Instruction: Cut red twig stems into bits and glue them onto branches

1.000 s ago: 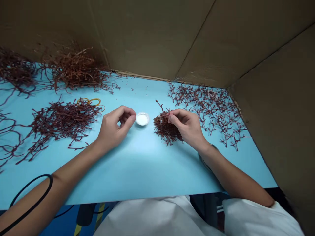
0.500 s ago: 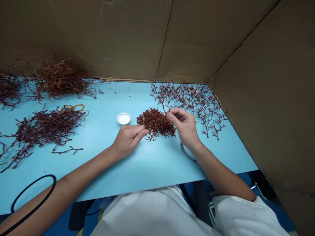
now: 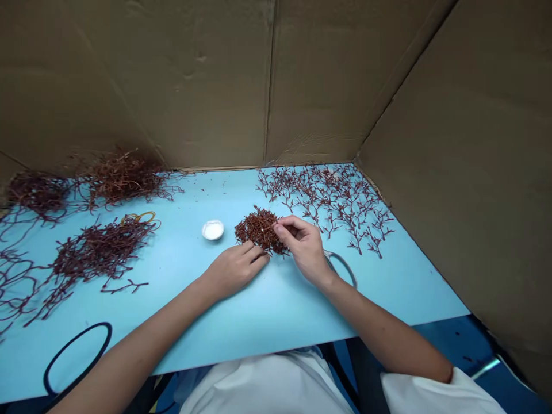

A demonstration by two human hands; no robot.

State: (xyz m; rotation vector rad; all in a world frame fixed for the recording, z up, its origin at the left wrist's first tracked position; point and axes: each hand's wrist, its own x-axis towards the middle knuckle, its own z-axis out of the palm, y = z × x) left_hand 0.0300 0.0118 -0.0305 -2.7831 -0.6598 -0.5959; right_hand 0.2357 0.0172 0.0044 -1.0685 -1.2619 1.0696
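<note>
Twig pile (image 3: 257,225) lies partly behind right grip (image 3: 304,247); anything pinched is indistinct.

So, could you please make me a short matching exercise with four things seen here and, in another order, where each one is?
Column one
1. White dish
2. Yellow bands
3. Black loop
4. Right hand

Column two
A. Near the left forearm, towards the table's near edge
B. At the right side of the central heap
C. Between the dark twig pile and the central heap
D. At the far right edge of the dark twig pile

Right pairs: 1-C, 2-D, 3-A, 4-B
</note>
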